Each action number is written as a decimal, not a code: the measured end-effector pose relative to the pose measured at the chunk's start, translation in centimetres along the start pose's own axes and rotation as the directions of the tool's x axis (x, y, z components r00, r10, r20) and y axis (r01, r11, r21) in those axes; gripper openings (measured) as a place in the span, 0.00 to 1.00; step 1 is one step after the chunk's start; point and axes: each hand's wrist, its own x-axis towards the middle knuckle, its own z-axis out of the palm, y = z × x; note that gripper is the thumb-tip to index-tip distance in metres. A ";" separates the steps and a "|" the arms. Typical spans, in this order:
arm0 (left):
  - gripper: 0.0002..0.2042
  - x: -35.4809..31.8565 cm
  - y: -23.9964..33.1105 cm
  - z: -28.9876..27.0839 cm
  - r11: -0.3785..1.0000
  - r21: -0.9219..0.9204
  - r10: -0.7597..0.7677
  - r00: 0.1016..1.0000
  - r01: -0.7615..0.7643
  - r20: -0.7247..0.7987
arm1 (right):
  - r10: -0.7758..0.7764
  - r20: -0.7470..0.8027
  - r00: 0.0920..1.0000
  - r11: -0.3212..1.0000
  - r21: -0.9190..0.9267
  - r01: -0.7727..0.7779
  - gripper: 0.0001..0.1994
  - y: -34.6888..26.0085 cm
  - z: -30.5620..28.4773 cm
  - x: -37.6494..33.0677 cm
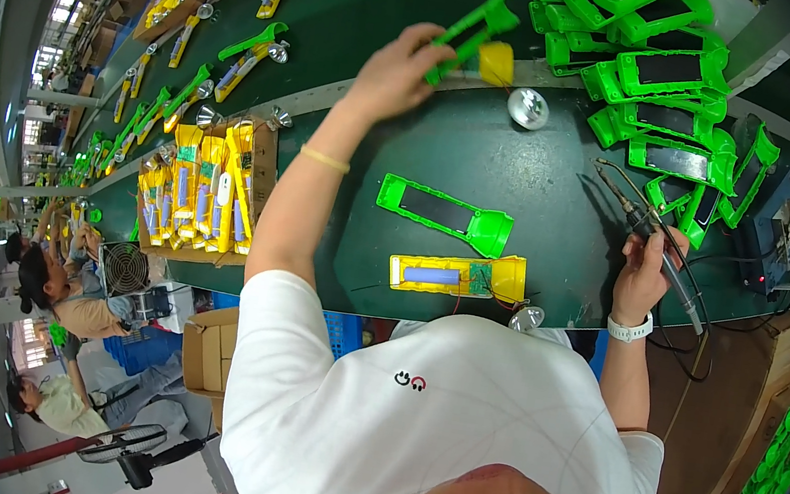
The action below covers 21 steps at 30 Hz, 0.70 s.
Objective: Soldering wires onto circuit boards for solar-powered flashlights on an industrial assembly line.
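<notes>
My left hand is closed on a green flashlight casing half at the far side of the bench. Beside it are a yellow casing part and a round silver reflector; how they join is partly hidden. My right hand grips a soldering iron, its tip pointing away and left. Between my hands lies another green casing half with a dark panel. Nearer me, a yellow casing half bears a blue-violet battery and a green circuit board, with a loose reflector wired beside it.
Green casings are heaped at the far right, beside a soldering station with a cable. A cardboard box of yellow casings stands left. Flashlight parts line the far belt. Two people work at the left.
</notes>
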 end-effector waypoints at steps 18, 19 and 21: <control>0.37 -9.1 4.7 -6.6 0.995 0.051 -0.101 0.926 0.089 0.364 | -0.020 0.035 0.999 0.999 0.050 0.019 0.09 0.2 -0.4 0.0; 0.38 -11.0 6.2 -6.9 0.984 -0.005 -0.157 0.882 0.178 0.445 | -0.014 0.032 0.999 0.998 0.063 0.012 0.09 0.1 -0.2 0.0; 0.44 -14.4 9.5 -7.4 0.936 -0.124 -0.199 0.784 0.330 0.589 | -0.037 0.059 0.998 0.995 0.099 0.031 0.08 0.3 -0.1 0.4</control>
